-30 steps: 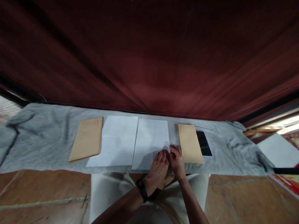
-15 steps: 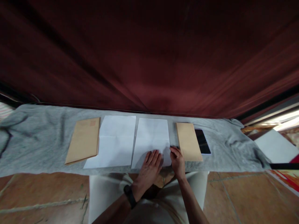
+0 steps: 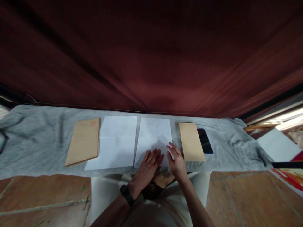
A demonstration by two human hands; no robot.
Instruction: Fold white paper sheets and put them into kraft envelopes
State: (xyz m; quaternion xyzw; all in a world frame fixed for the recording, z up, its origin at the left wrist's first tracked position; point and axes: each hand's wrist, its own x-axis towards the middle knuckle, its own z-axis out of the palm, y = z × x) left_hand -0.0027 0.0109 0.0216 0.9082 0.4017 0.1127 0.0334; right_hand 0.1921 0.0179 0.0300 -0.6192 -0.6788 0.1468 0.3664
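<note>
In front of me a white sheet of paper [image 3: 155, 134] lies on a grey cloth. My left hand [image 3: 149, 164], with a black band on its wrist, rests flat on the sheet's lower part, fingers stretched out. Over the lower right edge of the same sheet is my right hand [image 3: 176, 160], its fingers apart and nothing between them. A second group of white paper [image 3: 118, 142] lies to the left, with a faint crease across it. Brown envelopes [image 3: 191, 142] sit just right of my right hand. More brown envelopes [image 3: 84, 142] overlap the left paper's edge.
A dark-screened phone [image 3: 205, 142] lies partly beneath the right envelopes. The grey cloth [image 3: 224, 142] covers a narrow surface, with a dark red curtain [image 3: 151, 69] hanging behind it. White paper [image 3: 279, 145] and a red printed item [image 3: 291, 179] are at the far right.
My right hand has opened from a pinch at the sheet's right edge and moved slightly left over the paper. My left hand has shifted a little left, its fingers more spread.
</note>
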